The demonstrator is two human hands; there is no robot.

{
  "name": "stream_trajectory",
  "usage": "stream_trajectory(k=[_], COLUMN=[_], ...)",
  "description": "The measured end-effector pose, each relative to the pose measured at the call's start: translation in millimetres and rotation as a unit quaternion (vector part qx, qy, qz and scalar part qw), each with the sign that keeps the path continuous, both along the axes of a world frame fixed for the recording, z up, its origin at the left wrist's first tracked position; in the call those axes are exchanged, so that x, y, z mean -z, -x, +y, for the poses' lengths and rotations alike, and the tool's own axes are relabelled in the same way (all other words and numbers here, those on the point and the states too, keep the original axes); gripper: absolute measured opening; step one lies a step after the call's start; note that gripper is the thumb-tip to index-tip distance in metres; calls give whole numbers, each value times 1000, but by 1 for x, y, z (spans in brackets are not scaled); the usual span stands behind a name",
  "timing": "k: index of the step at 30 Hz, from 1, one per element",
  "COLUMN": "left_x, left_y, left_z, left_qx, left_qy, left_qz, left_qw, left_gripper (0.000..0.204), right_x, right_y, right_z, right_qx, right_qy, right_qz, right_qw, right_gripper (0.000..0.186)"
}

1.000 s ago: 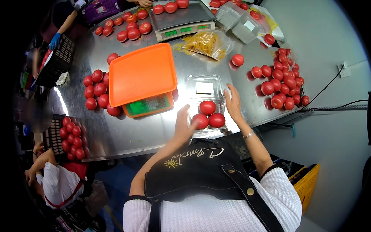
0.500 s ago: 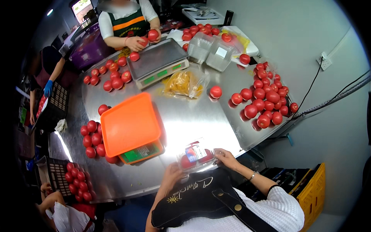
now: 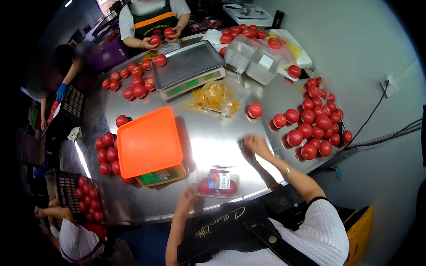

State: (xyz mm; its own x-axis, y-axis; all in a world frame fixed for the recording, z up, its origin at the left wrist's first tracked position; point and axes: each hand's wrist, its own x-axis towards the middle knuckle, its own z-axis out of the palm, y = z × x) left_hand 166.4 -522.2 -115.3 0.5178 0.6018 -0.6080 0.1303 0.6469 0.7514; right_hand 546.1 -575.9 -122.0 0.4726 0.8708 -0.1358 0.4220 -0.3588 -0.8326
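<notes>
A clear plastic box of red tomatoes (image 3: 218,182) with a printed label lies flat near the table's front edge. At its left end is my left hand (image 3: 189,196), fingers loosely extended and seemingly against the box's edge. My right hand (image 3: 256,144) is away from the box, over the bare metal to its upper right. Its fingers are bent down and somewhat blurred, so whether they hold anything does not show. Beyond this hand sits a single tomato (image 3: 255,110). A clear bag of yellow rubber bands (image 3: 216,97) lies left of that tomato.
An orange-topped scale (image 3: 151,142) stands to the left, with tomatoes (image 3: 107,155) beside it. A flat metal scale (image 3: 188,66) and empty clear boxes (image 3: 265,64) are farther back. Many tomatoes (image 3: 317,119) cover the right side. A co-worker (image 3: 155,26) opposite holds tomatoes; others work at left.
My right hand has let go of the box and moved forward over the table. The box has shifted slightly left and now lies squarer to me. The left hand stays by it.
</notes>
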Motion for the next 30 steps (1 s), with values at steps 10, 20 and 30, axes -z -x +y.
stream_trajectory(k=[10, 20, 30], left_x=[19, 72, -46], left_y=[-90, -119, -166], left_z=[23, 39, 38], left_qx=[-93, -90, -103], left_qy=[-87, -333, -324], left_qz=[-38, 70, -37], left_qw=[991, 936, 940], left_gripper=[36, 33, 50], right_x=[13, -6, -40], right_y=[-76, -82, -71], right_z=[178, 157, 113], right_qx=[46, 9, -22], right_qy=[-59, -84, -150], right_qz=[-311, -243, 276], right_qw=[948, 966, 949], right_gripper=[18, 15, 10])
